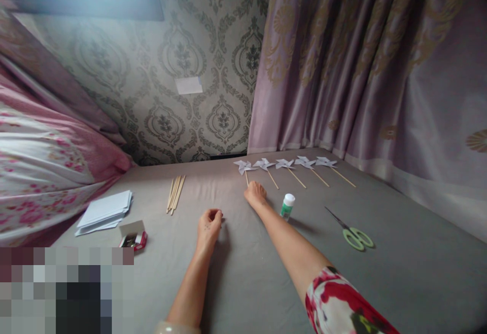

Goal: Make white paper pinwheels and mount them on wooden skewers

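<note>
My right hand [255, 194] reaches forward with its fingers closed round the lower stick of a white paper pinwheel [244, 167], the leftmost in a row. Several more pinwheels on wooden sticks, such as this pinwheel [284, 163], lie to its right. My left hand [210, 222] hovers or rests nearer to me, its fingers curled together; whatever they hold, if anything, is hidden. Just right of my right forearm a glue stick [288, 206] with a white cap and green label stands upright.
Green-handled scissors [353, 236] lie at the right. On the left are loose wooden sticks [176, 194], a stack of white paper [104, 211] and an open small red box [134, 240] with little metal pieces. Curtains [304, 70] and a papered wall [213, 45] bound the grey cloth surface [262, 273].
</note>
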{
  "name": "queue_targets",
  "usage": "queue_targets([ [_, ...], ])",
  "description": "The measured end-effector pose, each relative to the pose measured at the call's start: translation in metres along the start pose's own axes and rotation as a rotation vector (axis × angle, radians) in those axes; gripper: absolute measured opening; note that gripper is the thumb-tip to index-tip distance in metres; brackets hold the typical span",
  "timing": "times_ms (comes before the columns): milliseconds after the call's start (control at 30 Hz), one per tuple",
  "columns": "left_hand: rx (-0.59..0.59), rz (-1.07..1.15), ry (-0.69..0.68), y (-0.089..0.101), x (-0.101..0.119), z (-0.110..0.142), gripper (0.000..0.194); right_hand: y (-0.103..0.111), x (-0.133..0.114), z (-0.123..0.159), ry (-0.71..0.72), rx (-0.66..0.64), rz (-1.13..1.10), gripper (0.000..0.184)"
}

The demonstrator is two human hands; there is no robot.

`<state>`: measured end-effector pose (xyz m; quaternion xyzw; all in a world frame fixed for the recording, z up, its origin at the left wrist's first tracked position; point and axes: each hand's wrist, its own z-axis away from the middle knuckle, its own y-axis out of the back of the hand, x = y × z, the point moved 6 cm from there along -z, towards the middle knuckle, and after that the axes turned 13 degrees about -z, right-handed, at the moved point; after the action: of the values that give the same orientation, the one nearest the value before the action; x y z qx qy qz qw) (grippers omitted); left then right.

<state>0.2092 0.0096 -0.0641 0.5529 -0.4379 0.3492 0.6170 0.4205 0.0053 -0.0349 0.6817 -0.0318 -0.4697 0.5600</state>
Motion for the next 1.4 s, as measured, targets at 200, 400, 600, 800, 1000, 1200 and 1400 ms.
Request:
queue_targets([
  [200, 0.004, -0.002, -0.011, 0.0007, 0.0, 0.0002, 0.038, 0.0005, 0.0007, 0.0022, 0.0, 0.003, -0.005, 0.028],
  [400, 0.003, -0.002, -0.012, 0.0007, -0.0007, -0.0007, 0.036, 0.0024, 0.0014, 0.0048, 0.0, 0.002, -0.013, 0.027],
  [600, 0.004, -0.006, -0.016, 0.0008, -0.0022, -0.0017, 0.037, 0.0018, 0.0012, 0.0046, 0.004, 0.0, -0.013, 0.028],
  [800, -0.005, 0.013, -0.013, 0.0007, 0.0002, -0.0001, 0.034, 0.0013, 0.0014, 0.0029, 0.008, 0.003, -0.012, 0.027],
  [1000, 0.002, -0.006, -0.028, 0.0018, 0.0009, 0.0005, 0.033, -0.0001, 0.0022, 0.0001, 0.008, 0.001, -0.021, 0.027],
  [1200, 0.0, -0.019, -0.033, 0.0012, 0.0002, -0.0001, 0.035, 0.0005, 0.0024, 0.0004, 0.006, 0.005, -0.03, 0.028],
  [1400, -0.006, -0.034, -0.023, 0.0004, -0.0008, -0.0012, 0.033, 0.0038, 0.003, 0.0066, 0.012, 0.011, -0.038, 0.027],
])
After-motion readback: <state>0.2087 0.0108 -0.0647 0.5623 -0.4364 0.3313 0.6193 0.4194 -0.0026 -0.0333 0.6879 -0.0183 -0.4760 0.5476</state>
